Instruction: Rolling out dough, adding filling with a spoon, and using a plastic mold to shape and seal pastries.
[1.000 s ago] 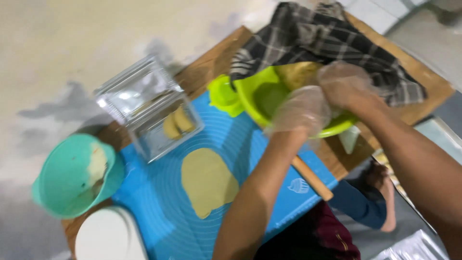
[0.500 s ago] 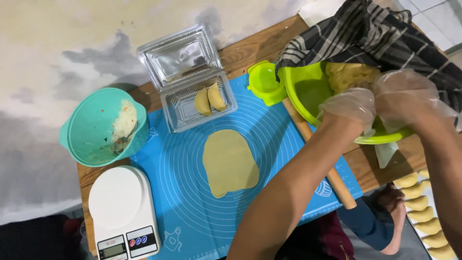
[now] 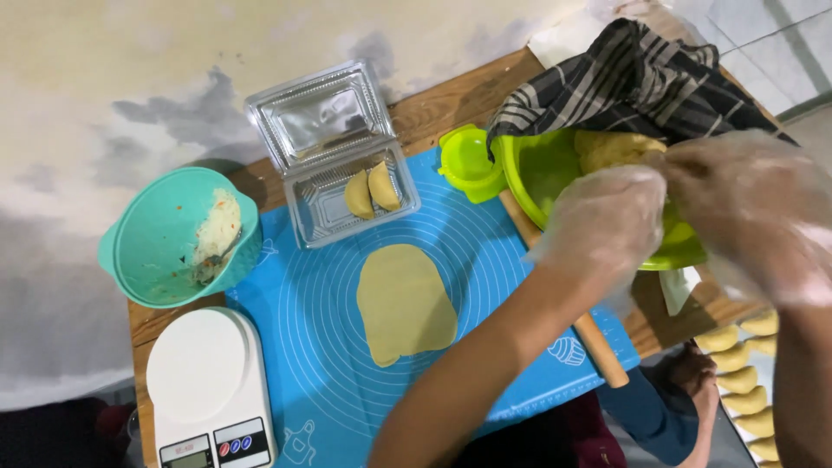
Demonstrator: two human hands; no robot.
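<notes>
Head view: L hand (image 3: pixel 607 221) & R hand (image 3: pixel 750 217) (both gloved) reach into green bowl (image 3: pixel 542 173), grip pinching dough lump (image 3: pixel 611 147). Clear hinged box (image 3: pixel 338 156), open, sits behind blue mat (image 3: pixel 312 364) on desk.

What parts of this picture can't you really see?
- Head view: the dough in the green bowl is mostly covered by the checked cloth and both gloved hands.
- The left hand and right hand are blurred, so their grip is unclear.
- The rolling pin is hidden by the left arm.
- The pastries are cut off at the right edge.
- The scale is cut off at the bottom.
</notes>
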